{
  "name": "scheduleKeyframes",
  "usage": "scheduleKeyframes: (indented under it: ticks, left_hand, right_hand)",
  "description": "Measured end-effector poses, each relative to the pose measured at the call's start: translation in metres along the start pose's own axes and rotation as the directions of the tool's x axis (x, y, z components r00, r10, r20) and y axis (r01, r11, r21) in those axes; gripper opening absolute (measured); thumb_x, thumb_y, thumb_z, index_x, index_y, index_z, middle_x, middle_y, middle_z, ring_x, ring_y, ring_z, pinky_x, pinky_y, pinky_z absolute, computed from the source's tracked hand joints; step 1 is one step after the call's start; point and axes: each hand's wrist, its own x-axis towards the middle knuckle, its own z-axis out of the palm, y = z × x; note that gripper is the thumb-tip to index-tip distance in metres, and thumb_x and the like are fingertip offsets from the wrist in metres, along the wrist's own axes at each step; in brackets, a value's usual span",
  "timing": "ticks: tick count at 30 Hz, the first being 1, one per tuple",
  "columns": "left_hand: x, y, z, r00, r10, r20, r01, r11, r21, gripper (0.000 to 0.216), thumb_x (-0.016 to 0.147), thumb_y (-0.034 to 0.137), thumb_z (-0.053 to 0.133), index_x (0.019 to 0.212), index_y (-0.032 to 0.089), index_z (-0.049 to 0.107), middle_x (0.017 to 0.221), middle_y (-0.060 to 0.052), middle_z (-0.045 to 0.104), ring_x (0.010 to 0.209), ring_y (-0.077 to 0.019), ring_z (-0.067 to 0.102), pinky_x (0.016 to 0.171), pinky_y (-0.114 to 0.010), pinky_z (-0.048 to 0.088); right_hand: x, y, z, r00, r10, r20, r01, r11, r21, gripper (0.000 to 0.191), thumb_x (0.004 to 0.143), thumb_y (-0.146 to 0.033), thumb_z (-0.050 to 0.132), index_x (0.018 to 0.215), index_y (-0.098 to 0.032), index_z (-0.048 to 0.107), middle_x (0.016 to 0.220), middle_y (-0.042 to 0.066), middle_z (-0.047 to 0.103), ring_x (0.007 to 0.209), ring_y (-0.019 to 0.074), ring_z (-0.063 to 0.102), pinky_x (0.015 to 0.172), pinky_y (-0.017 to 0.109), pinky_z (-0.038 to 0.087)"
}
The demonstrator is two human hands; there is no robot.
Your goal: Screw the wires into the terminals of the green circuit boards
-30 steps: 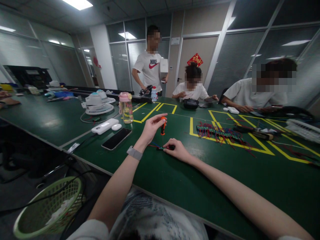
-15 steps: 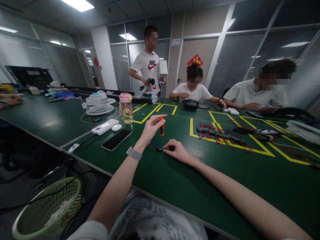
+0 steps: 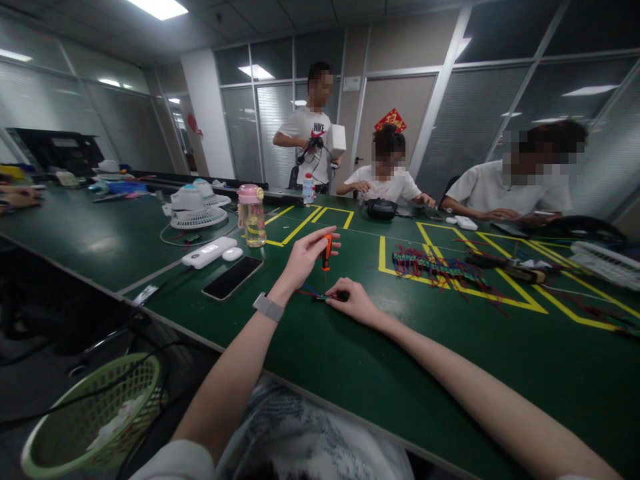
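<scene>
An orange and black screwdriver (image 3: 327, 253) stands upright, its thin shaft reaching down to a small green circuit board (image 3: 321, 297) on the table. My left hand (image 3: 306, 257) grips the screwdriver's handle near the top, thumb against it and fingers stretched past it. My right hand (image 3: 356, 301) rests on the table and pinches the board's right end, where a small black part shows by the fingertips. Blue and red wires come off the board on its left. The exact contact at the screwdriver's tip is too small to make out.
A phone (image 3: 233, 279), a white power strip (image 3: 209, 253) and a pink-lidded bottle (image 3: 252, 217) lie or stand to the left. Several wired boards (image 3: 435, 267) lie in a row at right inside yellow tape. A green basket (image 3: 95, 413) stands below the table edge. People work across the table.
My left fingers have shifted around the screwdriver's handle and spread apart; the screwdriver stays upright on the board. My right hand has hardly moved. The standing person has moved right.
</scene>
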Motion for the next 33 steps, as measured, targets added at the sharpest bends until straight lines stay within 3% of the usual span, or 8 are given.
scheduleKeyframes:
  ticks: [5, 8, 11, 16, 21, 26, 31, 33]
  left_hand:
    - [-0.0003, 0.0003, -0.0012, 0.994, 0.081, -0.08, -0.062, 0.975, 0.211, 0.029, 0.076, 0.034, 0.066, 0.102, 0.021, 0.069, 0.105, -0.006, 0.061, 0.09, -0.0159, 0.06, 0.077, -0.027, 0.049]
    - [0.0008, -0.0012, -0.0013, 0.999, 0.032, -0.028, -0.03, 0.997, 0.072, 0.032, 0.084, 0.034, 0.054, 0.112, 0.023, 0.065, 0.116, -0.008, 0.058, 0.098, -0.0179, 0.059, 0.082, -0.03, 0.05]
    - [0.0014, -0.0024, -0.0011, 0.999, -0.029, -0.017, 0.029, 1.0, -0.01, 0.036, 0.084, 0.036, 0.055, 0.117, 0.022, 0.061, 0.104, -0.006, 0.063, 0.085, -0.016, 0.063, 0.079, -0.034, 0.051]
    - [0.001, 0.0007, -0.0019, 0.99, 0.088, -0.11, -0.057, 0.964, 0.261, 0.029, 0.075, 0.035, 0.066, 0.101, 0.023, 0.069, 0.104, -0.005, 0.06, 0.093, -0.0157, 0.059, 0.084, -0.028, 0.048]
    - [0.0004, 0.0003, 0.0007, 0.999, -0.044, 0.003, 0.044, 0.998, -0.055, 0.037, 0.085, 0.037, 0.052, 0.117, 0.021, 0.061, 0.109, -0.008, 0.063, 0.089, -0.0174, 0.062, 0.081, -0.035, 0.051]
    - [0.0009, 0.0001, -0.0013, 0.987, 0.075, -0.145, -0.042, 0.975, 0.22, 0.03, 0.074, 0.035, 0.068, 0.101, 0.023, 0.07, 0.105, -0.005, 0.062, 0.094, -0.0167, 0.059, 0.086, -0.029, 0.047]
    - [0.0013, -0.0006, 0.0, 0.999, -0.038, -0.029, 0.037, 0.998, -0.046, 0.037, 0.084, 0.038, 0.054, 0.116, 0.022, 0.062, 0.105, -0.007, 0.065, 0.091, -0.0187, 0.062, 0.082, -0.035, 0.049]
    - [0.0009, -0.0009, 0.0008, 0.998, -0.038, -0.04, 0.038, 0.999, -0.003, 0.039, 0.08, 0.038, 0.06, 0.115, 0.021, 0.062, 0.098, -0.007, 0.066, 0.083, -0.017, 0.063, 0.079, -0.034, 0.05]
  right_hand:
    - [0.0001, 0.0012, 0.0008, 1.0, -0.002, -0.003, 0.002, 1.0, 0.003, 0.007, 0.074, -0.02, 0.068, 0.08, -0.018, 0.07, 0.073, 0.003, 0.061, 0.074, 0.0158, 0.054, 0.07, 0.029, 0.044]
    - [0.0002, 0.0022, 0.0016, 1.0, -0.01, -0.004, 0.01, 1.0, -0.007, 0.007, 0.074, -0.019, 0.068, 0.08, -0.018, 0.07, 0.073, 0.002, 0.06, 0.073, 0.0154, 0.054, 0.07, 0.029, 0.044]
    - [0.0001, 0.0025, 0.0017, 1.0, -0.015, -0.008, 0.015, 1.0, -0.014, 0.007, 0.074, -0.018, 0.068, 0.081, -0.018, 0.07, 0.072, 0.002, 0.06, 0.073, 0.0154, 0.053, 0.069, 0.029, 0.043]
    - [-0.0002, 0.0012, 0.0009, 1.0, -0.014, -0.002, 0.014, 1.0, 0.001, 0.008, 0.074, -0.019, 0.067, 0.081, -0.019, 0.071, 0.073, 0.002, 0.06, 0.074, 0.0158, 0.054, 0.069, 0.029, 0.044]
    - [-0.0004, 0.0006, 0.0005, 1.0, -0.005, 0.001, 0.005, 1.0, 0.003, 0.007, 0.075, -0.02, 0.067, 0.08, -0.018, 0.07, 0.073, 0.003, 0.06, 0.074, 0.0162, 0.054, 0.068, 0.029, 0.044]
    - [-0.0006, 0.0017, 0.0007, 1.0, -0.012, -0.001, 0.012, 1.0, 0.013, 0.007, 0.075, -0.02, 0.067, 0.081, -0.018, 0.07, 0.073, 0.002, 0.06, 0.074, 0.0161, 0.054, 0.069, 0.029, 0.044]
    - [-0.0005, 0.0006, 0.0002, 1.0, -0.006, -0.001, 0.006, 1.0, 0.013, 0.007, 0.074, -0.018, 0.067, 0.08, -0.018, 0.071, 0.072, 0.003, 0.06, 0.074, 0.016, 0.054, 0.069, 0.029, 0.044]
    - [-0.0003, 0.0003, 0.0002, 1.0, -0.001, -0.001, 0.001, 1.0, 0.013, 0.008, 0.074, -0.017, 0.067, 0.081, -0.017, 0.071, 0.072, 0.003, 0.06, 0.074, 0.0159, 0.054, 0.069, 0.029, 0.044]
